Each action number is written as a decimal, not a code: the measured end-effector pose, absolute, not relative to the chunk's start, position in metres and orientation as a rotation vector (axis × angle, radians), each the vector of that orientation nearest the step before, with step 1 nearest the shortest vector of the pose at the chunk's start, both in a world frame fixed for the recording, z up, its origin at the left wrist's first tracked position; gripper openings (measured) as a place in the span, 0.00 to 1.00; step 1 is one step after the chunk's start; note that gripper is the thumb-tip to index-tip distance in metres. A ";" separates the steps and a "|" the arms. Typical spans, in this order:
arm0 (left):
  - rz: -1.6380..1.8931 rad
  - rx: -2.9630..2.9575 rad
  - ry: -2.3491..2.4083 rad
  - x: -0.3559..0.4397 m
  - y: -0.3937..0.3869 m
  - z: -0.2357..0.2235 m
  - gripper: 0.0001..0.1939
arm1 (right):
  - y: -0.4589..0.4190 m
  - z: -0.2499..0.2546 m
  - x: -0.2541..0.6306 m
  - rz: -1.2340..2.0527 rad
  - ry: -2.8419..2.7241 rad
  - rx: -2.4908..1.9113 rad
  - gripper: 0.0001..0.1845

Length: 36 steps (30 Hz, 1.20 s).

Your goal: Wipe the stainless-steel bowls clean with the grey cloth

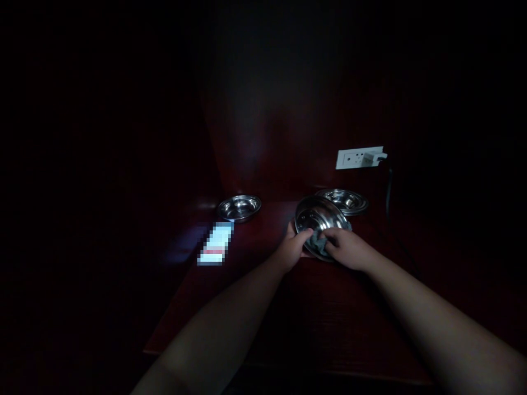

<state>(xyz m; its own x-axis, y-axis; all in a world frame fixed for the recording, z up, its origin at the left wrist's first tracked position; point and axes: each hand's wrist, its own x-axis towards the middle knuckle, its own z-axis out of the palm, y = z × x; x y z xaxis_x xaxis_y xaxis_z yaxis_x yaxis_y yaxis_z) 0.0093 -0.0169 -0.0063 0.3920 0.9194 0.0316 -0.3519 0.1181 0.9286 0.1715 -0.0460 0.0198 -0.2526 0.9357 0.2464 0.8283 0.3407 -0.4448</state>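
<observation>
A shiny metal bowl (315, 213) is tilted up toward me above the table. My left hand (293, 248) grips its near left rim, thumb over the edge and fingers behind. A bunched grey-green cloth (320, 243) lies against the bowl's inner near side, and my right hand (346, 247) is closed on it. Part of the cloth also shows past the bowl's right rim. Just behind the held bowl, more metal dishes (349, 202) rest on the table, seemingly stacked and partly hidden.
Another metal bowl (240, 208) stands at the back left of the dark red table (255, 258). In front of it a lit phone (216, 244) shows a pixelated screen. A wall socket (358, 158) holds a plug, its cable (389, 192) hanging at the right. Surroundings are very dark.
</observation>
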 end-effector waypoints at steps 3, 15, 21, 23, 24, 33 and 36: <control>1.046 1.076 0.670 0.009 -0.017 -0.007 0.28 | -0.047 0.020 0.172 0.336 -2.145 -1.538 0.09; 1.055 1.078 0.679 0.011 -0.015 -0.009 0.30 | -0.049 0.024 0.170 0.399 -2.164 -1.518 0.08; 1.067 1.112 0.691 0.011 -0.013 -0.013 0.28 | -0.049 0.023 0.171 0.473 -2.198 -1.434 0.08; 1.068 1.111 0.701 0.011 -0.014 -0.012 0.27 | -0.050 0.023 0.171 0.512 -2.198 -1.400 0.08; 1.068 1.109 0.701 0.011 -0.014 -0.012 0.26 | -0.050 0.023 0.171 0.529 -2.201 -1.385 0.08; 1.054 1.069 0.701 0.011 -0.015 -0.007 0.26 | -0.052 0.027 0.173 0.612 -2.219 -1.323 0.06; 1.065 1.062 0.702 0.009 -0.014 -0.007 0.25 | -0.052 0.028 0.173 0.570 -2.215 -1.345 0.06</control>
